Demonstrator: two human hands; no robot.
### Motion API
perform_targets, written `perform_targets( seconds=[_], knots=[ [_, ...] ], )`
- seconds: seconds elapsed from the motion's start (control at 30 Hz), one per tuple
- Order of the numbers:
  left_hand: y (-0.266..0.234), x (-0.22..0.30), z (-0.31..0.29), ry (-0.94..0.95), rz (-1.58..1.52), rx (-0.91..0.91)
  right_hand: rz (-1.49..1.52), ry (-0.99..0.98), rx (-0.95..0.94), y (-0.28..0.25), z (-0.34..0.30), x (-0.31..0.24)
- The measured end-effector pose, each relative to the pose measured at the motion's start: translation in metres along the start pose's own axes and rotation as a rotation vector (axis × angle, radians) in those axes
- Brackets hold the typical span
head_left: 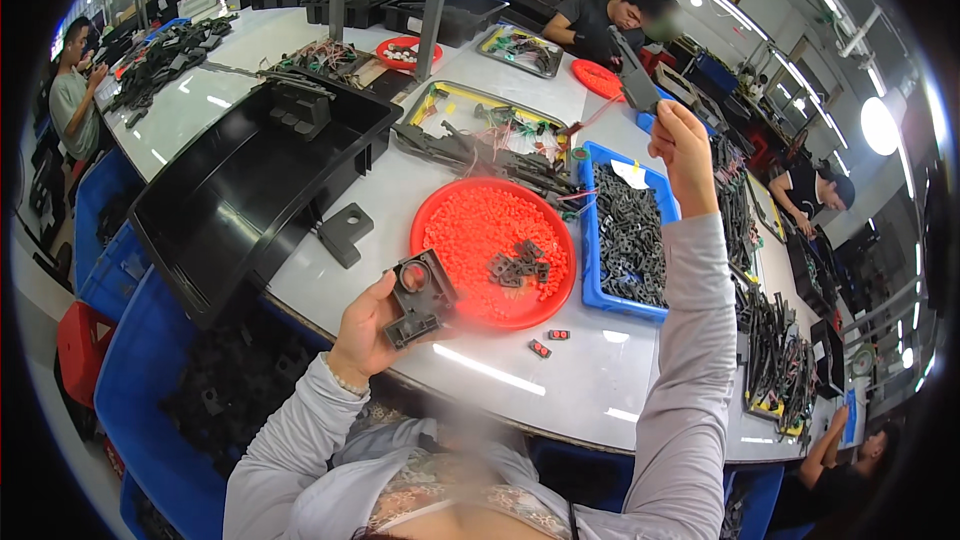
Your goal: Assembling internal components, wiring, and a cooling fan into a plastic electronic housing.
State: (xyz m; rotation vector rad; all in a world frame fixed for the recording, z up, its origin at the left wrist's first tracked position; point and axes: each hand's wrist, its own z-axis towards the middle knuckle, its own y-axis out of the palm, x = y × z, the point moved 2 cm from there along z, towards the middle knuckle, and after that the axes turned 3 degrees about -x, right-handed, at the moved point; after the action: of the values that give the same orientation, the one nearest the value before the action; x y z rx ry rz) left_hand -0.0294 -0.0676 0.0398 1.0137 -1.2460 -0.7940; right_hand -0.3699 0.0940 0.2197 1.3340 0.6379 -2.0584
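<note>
In my left hand [360,338] is a black plastic housing [421,292] with a round hole, held above the table's near edge beside a red bowl [567,285]. Small red pieces [465,225] fill the bowl, with a few small dark parts [520,263] lying on top. My right hand [688,152] is raised at the upper right, its fingers closed on a long dark plastic part [633,78]. Thin reddish wires [603,108] hang near that part. Two small dark pieces with red inserts [540,349] lie on the table below the bowl.
A large black tray [215,205] stands at left, with a dark bracket [345,233] beside it. Right of the bowl, a blue bin [622,311] holds many small black parts. Behind lies a tray of wired parts [480,105]. Metal posts [437,10] rise there; several people work around.
</note>
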Motion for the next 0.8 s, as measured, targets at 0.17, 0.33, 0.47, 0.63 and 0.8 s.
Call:
perform_targets(
  seconds=[0.17,0.33,0.47,0.63,0.8],
  knots=[
    [-0.007,0.000,0.001,0.095,0.283,-0.052,-0.188,-0.060,0.092,0.029,-0.071,-0.033],
    [0.006,-0.012,0.004,0.087,0.324,-0.103,-0.221,0.008,0.072,0.050,-0.144,-0.026],
    [-0.001,-0.025,0.000,0.083,0.198,-0.239,-0.163,0.160,-0.042,0.090,-0.189,-0.021],
    [0.003,-0.041,-0.002,0.087,0.538,-0.161,-0.366,0.017,-0.167,0.124,-0.206,-0.007],
    [0.008,-0.047,-0.009,0.102,0.735,-0.175,-0.446,-0.072,-0.349,0.136,-0.214,0.002]
  ],
)
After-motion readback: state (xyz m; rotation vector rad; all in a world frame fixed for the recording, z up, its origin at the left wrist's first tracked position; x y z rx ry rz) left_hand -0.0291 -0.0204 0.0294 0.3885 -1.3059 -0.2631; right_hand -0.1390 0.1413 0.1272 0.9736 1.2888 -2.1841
